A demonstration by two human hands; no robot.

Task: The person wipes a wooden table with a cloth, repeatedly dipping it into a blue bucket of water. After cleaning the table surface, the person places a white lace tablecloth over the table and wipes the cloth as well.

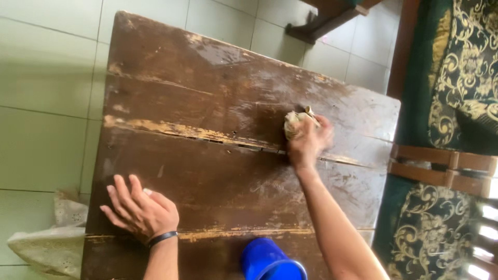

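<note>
We are pressing our left hand (139, 210) flat, fingers spread wide, on the worn dark brown wooden table (207, 93) at the lower left of the frame, a black band around its wrist. Our right hand (309, 140) is reaching to the right of centre, fingers closing around a crumpled pale cloth (294, 122) that is lying against the tabletop. A bright blue plastic cup (270, 262) is standing at the bottom centre, between our arms. A pale lacy fabric (49, 238) is lying on the tiled floor at the lower left.
</note>
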